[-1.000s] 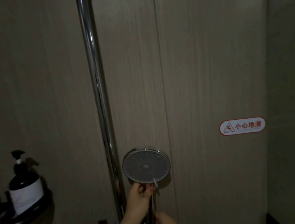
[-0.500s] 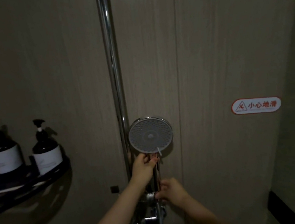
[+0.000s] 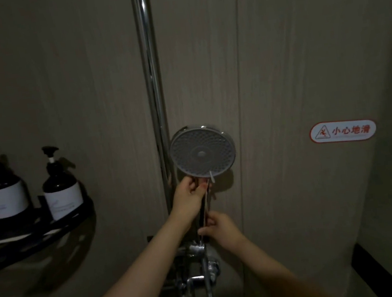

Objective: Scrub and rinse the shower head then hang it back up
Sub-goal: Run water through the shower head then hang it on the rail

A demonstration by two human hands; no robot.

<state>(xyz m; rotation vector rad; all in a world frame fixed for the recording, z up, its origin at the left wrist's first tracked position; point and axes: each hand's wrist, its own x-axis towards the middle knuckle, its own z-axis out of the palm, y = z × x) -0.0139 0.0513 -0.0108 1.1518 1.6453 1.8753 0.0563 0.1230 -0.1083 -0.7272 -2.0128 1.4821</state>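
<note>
Now the shower head [image 3: 202, 150] is seen upright against the wall, just right of the chrome riser [image 3: 155, 99], its round face turned toward the camera. Compared with a second ago, the right hand [image 3: 220, 228] has come up from the frame's bottom edge to the lower handle [image 3: 204, 211]; the left hand [image 3: 190, 197] has stayed at the neck, at 6 o'clock from the face. The wider view is attributed to camera tilt, since the two bottles [image 3: 61, 187] and the shelf [image 3: 37, 229] at 9 o'clock are now fully visible.

Grip state: left hand's fingers are curled round the handle just under the head; right hand's fingers are closed on the handle's lower end, just above the bracket [image 3: 197, 249]. Whether the handle is already seated in the bracket cannot be told.

Judgement: the head is being set into, or lifted from, its holder; no scrubbing tool is visible, no water is seen running.

Materials: face is a grey disc, dotted with a regular nozzle pattern round a central boss, rimmed in polished chrome. A hose [image 3: 209, 292] of ribbed metal hangs at 6 o'clock. Wall panels are matte, with a wood-grain look. Bottles are dark with pale labels and pump tops. A red-edged sign [image 3: 343, 130] is fixed at 3 o'clock.
</note>
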